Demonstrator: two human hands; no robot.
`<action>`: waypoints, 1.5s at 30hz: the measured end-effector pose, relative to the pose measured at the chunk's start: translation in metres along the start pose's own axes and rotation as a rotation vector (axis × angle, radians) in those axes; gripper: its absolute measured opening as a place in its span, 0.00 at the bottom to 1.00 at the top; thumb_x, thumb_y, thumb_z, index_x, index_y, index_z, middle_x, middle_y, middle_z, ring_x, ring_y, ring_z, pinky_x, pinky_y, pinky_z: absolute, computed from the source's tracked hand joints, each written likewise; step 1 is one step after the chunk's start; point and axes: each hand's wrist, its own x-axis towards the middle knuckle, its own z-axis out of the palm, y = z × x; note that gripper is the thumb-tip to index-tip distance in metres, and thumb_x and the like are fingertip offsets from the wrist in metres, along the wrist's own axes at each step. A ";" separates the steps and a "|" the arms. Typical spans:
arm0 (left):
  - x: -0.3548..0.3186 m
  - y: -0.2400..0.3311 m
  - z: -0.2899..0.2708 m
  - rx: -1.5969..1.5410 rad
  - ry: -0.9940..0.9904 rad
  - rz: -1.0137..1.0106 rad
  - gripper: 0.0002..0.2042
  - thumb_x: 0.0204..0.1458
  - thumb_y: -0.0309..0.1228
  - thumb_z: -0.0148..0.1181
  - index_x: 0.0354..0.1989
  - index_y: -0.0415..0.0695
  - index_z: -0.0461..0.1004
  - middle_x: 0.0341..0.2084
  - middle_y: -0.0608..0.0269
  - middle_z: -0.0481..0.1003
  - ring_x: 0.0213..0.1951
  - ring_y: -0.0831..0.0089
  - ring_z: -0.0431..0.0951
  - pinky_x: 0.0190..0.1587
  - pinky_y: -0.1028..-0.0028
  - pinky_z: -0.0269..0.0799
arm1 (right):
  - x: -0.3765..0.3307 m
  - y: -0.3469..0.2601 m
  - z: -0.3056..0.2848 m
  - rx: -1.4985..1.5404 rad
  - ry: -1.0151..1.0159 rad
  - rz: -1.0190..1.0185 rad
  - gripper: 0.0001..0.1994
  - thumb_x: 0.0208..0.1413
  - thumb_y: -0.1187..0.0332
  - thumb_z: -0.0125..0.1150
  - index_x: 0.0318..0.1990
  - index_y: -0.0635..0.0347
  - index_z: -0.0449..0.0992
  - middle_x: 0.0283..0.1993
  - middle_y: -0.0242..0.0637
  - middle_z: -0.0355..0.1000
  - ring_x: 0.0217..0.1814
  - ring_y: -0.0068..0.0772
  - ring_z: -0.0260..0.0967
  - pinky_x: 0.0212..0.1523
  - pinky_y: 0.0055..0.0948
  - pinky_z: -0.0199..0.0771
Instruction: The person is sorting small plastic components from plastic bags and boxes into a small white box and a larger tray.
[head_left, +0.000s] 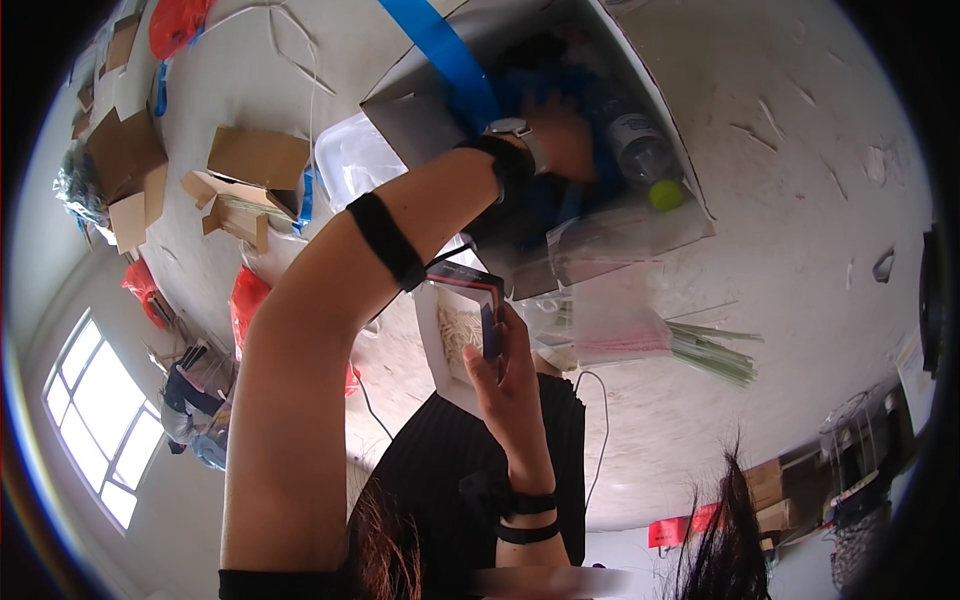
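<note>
My left arm reaches up and across into a large open cardboard box (690,225). My left hand (560,140), with a watch on the wrist, is deep inside over crumpled blue plastic (520,95); its fingers are blurred and partly lost in shadow. Beside it in the box lies a clear plastic bottle (640,145) with a green cap (666,195). Nearer my body, my right hand (510,375) is closed on a thin dark object with a red edge (492,328), thumb on one side. Under that hand stands a small white box (440,340) holding many pale thin pieces.
A bundle of pale green and white strips (710,350) lies right of my right hand, partly in clear plastic. Left are a lidded-looking clear tub (350,160), open brown cartons (258,160) and red bags (248,300). A dark cable (605,430) trails over the floor.
</note>
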 end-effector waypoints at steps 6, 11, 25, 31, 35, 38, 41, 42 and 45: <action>0.047 -0.059 0.009 0.118 0.720 -0.194 0.39 0.37 0.55 0.73 0.58 0.44 0.76 0.67 0.42 0.60 0.68 0.39 0.58 0.67 0.39 0.57 | 0.000 -0.002 0.002 0.012 -0.016 0.025 0.29 0.66 0.66 0.58 0.70 0.66 0.55 0.51 0.43 0.70 0.50 0.26 0.69 0.52 0.24 0.70; 0.041 -0.066 -0.002 -0.107 0.229 0.036 0.33 0.41 0.52 0.71 0.53 0.42 0.78 0.51 0.41 0.77 0.52 0.52 0.79 0.56 0.60 0.75 | 0.000 -0.004 -0.001 0.012 -0.031 0.025 0.29 0.67 0.66 0.58 0.70 0.67 0.54 0.52 0.44 0.70 0.52 0.26 0.69 0.54 0.25 0.70; -0.023 -0.008 0.020 -0.012 0.152 0.193 0.31 0.41 0.39 0.69 0.56 0.38 0.71 0.42 0.41 0.79 0.43 0.45 0.81 0.45 0.55 0.79 | -0.001 0.000 0.000 -0.168 -0.054 -0.040 0.28 0.65 0.64 0.59 0.68 0.65 0.58 0.52 0.42 0.72 0.40 0.26 0.70 0.43 0.25 0.73; -0.072 -0.005 -0.004 0.226 0.571 0.141 0.34 0.43 0.33 0.70 0.63 0.45 0.67 0.66 0.43 0.59 0.57 0.38 0.72 0.48 0.49 0.77 | 0.004 -0.007 0.003 -0.184 -0.060 -0.045 0.28 0.66 0.63 0.58 0.68 0.65 0.58 0.48 0.42 0.73 0.30 0.20 0.65 0.33 0.22 0.70; -0.112 -0.007 -0.031 0.262 0.628 0.228 0.29 0.46 0.30 0.69 0.60 0.45 0.70 0.58 0.47 0.68 0.54 0.45 0.75 0.49 0.53 0.77 | 0.006 -0.019 0.007 -0.208 -0.076 -0.017 0.27 0.66 0.62 0.58 0.67 0.64 0.59 0.48 0.41 0.73 0.30 0.22 0.65 0.33 0.23 0.71; -0.135 -0.025 -0.054 -0.302 0.968 0.343 0.19 0.49 0.24 0.64 0.52 0.43 0.74 0.46 0.51 0.74 0.50 0.52 0.76 0.50 0.58 0.74 | 0.007 -0.018 0.010 -0.224 -0.074 -0.038 0.26 0.66 0.63 0.58 0.67 0.63 0.59 0.48 0.41 0.73 0.30 0.22 0.65 0.34 0.24 0.71; -0.140 -0.068 -0.096 -0.139 1.480 0.173 0.17 0.51 0.21 0.61 0.51 0.43 0.73 0.45 0.51 0.74 0.50 0.51 0.72 0.53 0.58 0.67 | 0.007 -0.022 0.013 -0.213 -0.066 -0.065 0.26 0.65 0.63 0.58 0.67 0.62 0.59 0.49 0.41 0.72 0.30 0.22 0.66 0.34 0.24 0.71; -0.141 -0.093 -0.111 -0.030 1.558 0.042 0.18 0.51 0.24 0.62 0.53 0.44 0.72 0.46 0.51 0.73 0.51 0.50 0.70 0.56 0.57 0.63 | 0.006 -0.024 0.018 -0.210 -0.077 -0.071 0.26 0.65 0.63 0.58 0.67 0.62 0.59 0.49 0.41 0.72 0.30 0.22 0.66 0.34 0.24 0.71; -0.129 -0.153 -0.130 0.029 1.401 -0.210 0.16 0.54 0.36 0.61 0.51 0.46 0.75 0.45 0.55 0.78 0.52 0.55 0.75 0.59 0.56 0.59 | 0.007 -0.020 0.025 -0.208 -0.110 -0.070 0.26 0.65 0.64 0.58 0.67 0.62 0.59 0.48 0.41 0.72 0.30 0.22 0.65 0.34 0.24 0.71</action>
